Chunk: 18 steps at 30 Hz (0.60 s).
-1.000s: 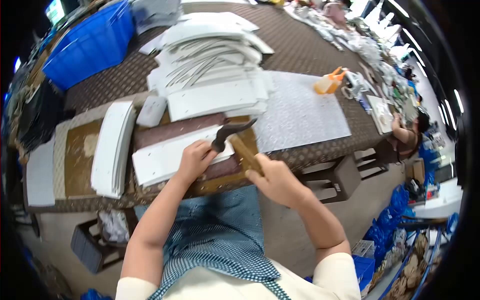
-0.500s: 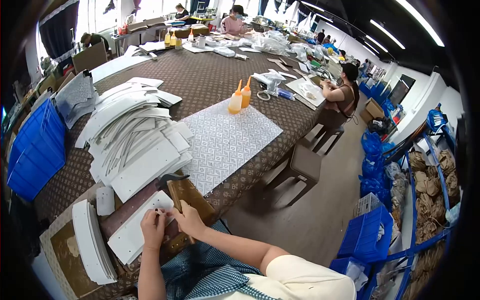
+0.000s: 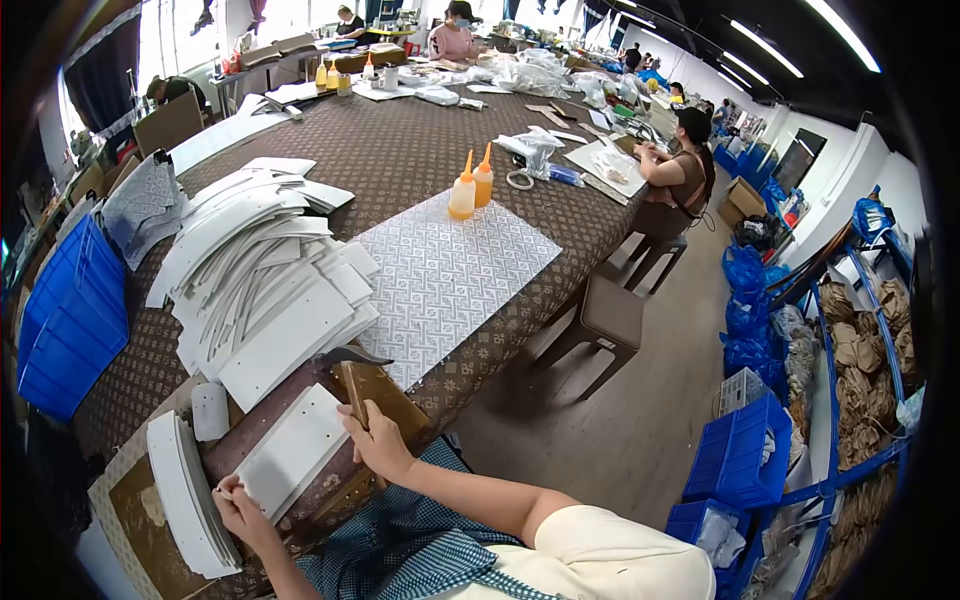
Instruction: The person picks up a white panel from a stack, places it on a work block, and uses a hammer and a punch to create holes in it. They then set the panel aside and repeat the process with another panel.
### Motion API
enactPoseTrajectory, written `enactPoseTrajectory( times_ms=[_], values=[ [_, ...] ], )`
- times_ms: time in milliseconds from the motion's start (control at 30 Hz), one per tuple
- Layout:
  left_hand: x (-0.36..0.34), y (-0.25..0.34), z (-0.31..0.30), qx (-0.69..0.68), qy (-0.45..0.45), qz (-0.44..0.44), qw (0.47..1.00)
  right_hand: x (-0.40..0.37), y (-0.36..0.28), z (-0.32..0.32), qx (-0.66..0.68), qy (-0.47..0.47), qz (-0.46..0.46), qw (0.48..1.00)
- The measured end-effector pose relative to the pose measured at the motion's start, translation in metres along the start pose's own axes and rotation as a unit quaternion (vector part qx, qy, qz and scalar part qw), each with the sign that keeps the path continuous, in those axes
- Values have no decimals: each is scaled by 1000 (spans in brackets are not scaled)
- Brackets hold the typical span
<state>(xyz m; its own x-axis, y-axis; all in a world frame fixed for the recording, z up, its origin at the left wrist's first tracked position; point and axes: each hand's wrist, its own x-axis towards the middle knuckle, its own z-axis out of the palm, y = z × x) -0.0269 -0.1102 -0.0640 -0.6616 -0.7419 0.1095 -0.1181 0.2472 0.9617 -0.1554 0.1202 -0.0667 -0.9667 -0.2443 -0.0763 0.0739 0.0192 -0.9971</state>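
Observation:
A white board strip (image 3: 295, 450) with small dark holes lies aslant on a dark reddish work block in front of me. My left hand (image 3: 243, 512) is at its lower-left end, thumb and fingers pinched together; whatever they hold is too small to make out. My right hand (image 3: 380, 447) is wrapped around the wooden handle of a hammer (image 3: 357, 388), whose dark curved head (image 3: 350, 357) points up and away. The hammer is beside the upper right end of the strip. Left of the block, a stack of curved white strips (image 3: 185, 500) stands near a white cylinder (image 3: 210, 411).
A large heap of white strips (image 3: 265, 270) covers the table's near left, beside a blue crate (image 3: 70, 315). Two glue bottles (image 3: 462, 195) stand on a patterned sheet (image 3: 450, 275). A brown stool (image 3: 608, 315) is at the table's right edge; a co-worker (image 3: 685, 165) sits beyond.
My left hand has moved from the strip's upper end, beside my right hand, down to its lower-left end. My right hand still grips the hammer. The view has shifted slightly.

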Motion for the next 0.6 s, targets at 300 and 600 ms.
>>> enactPoseTrajectory(
  times_ms=[300,600],
  values=[
    [-10,-38,-41,220,52,-49,973,-1,0,1,-29,-5,-8,1000],
    [-20,42,-56,-221,-19,-95,970,1,3,0,-19,5,-14,1000]
  ],
)
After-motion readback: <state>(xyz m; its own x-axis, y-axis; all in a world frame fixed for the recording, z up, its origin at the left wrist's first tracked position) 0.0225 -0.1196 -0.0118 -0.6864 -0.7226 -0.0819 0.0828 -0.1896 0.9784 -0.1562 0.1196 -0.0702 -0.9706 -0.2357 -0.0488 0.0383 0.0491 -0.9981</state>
